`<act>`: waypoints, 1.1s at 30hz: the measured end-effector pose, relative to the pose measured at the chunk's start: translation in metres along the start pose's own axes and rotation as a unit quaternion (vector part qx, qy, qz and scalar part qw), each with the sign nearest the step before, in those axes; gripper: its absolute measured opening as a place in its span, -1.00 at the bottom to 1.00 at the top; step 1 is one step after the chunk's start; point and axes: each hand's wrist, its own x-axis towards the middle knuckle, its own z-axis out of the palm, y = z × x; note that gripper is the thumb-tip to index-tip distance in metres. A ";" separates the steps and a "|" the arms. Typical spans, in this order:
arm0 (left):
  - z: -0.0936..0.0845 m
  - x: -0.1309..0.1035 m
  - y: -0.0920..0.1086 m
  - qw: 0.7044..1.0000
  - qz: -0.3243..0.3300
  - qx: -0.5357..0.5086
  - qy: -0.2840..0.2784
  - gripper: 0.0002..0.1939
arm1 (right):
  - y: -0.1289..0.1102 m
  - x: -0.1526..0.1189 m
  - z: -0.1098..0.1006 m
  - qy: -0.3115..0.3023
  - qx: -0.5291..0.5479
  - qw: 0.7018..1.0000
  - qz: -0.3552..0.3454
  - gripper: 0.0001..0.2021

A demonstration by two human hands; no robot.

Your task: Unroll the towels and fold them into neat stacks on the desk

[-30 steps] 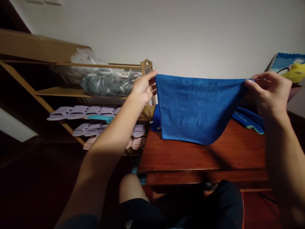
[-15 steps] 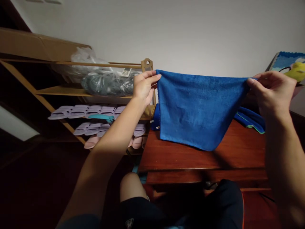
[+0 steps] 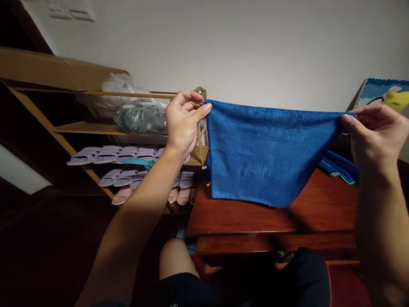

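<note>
A blue towel [image 3: 268, 155] hangs stretched between my hands above a reddish-brown wooden table [image 3: 239, 219]. My left hand [image 3: 185, 119] pinches its upper left corner between thumb and fingers. At the upper right corner, my right hand [image 3: 378, 130] grips the cloth in the same way. The top edge runs nearly straight with a slight sag, and the lower edge hangs close to the tabletop. Behind the towel on the right lies another dark blue cloth with a green edge [image 3: 340, 168], partly hidden.
To the left stands a wooden rack [image 3: 86, 127] holding lilac slippers [image 3: 108, 154], pink slippers [image 3: 183, 196] and a plastic-wrapped bundle [image 3: 140, 117]. A cardboard box [image 3: 64, 72] rests on top. A yellow object [image 3: 396, 100] sits at the far right, by a blue picture [image 3: 367, 94].
Both hands have spread slightly farther apart, pulling the towel's top edge wider. The whole view has shifted a little, so the scene sits lower in the picture.
</note>
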 end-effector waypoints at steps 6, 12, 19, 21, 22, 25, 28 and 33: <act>-0.006 0.005 0.009 0.999 -0.019 -0.010 -0.043 -0.72 | -0.008 -0.001 -0.001 -0.049 0.044 0.996 0.062 -0.71; -0.011 0.006 0.013 0.996 -0.039 -0.004 -0.074 -0.71 | -0.012 -0.003 -0.004 -0.098 0.056 0.987 0.118 -0.67; -0.019 0.008 0.022 0.993 -0.030 0.021 -0.116 -0.71 | -0.021 0.002 -0.005 -0.143 0.048 0.982 0.113 -0.65; -0.020 0.008 0.026 0.991 -0.024 0.028 -0.127 -0.70 | -0.022 0.003 -0.006 -0.155 0.015 0.981 0.112 -0.61; -0.020 0.008 0.028 0.990 -0.022 0.031 -0.133 -0.70 | -0.023 0.003 -0.007 -0.162 -0.010 0.980 0.112 -0.59; -0.020 0.007 0.035 0.989 -0.016 0.040 -0.142 -0.74 | -0.028 0.003 -0.010 -0.167 -0.087 0.976 0.109 -0.61; -0.018 0.002 0.044 0.990 -0.002 0.039 -0.139 -0.80 | -0.035 0.002 -0.013 -0.155 -0.091 0.978 0.103 -0.72; -0.016 -0.006 0.055 0.989 0.027 0.024 -0.144 -0.80 | -0.048 0.001 -0.015 -0.148 -0.037 0.980 0.131 -0.79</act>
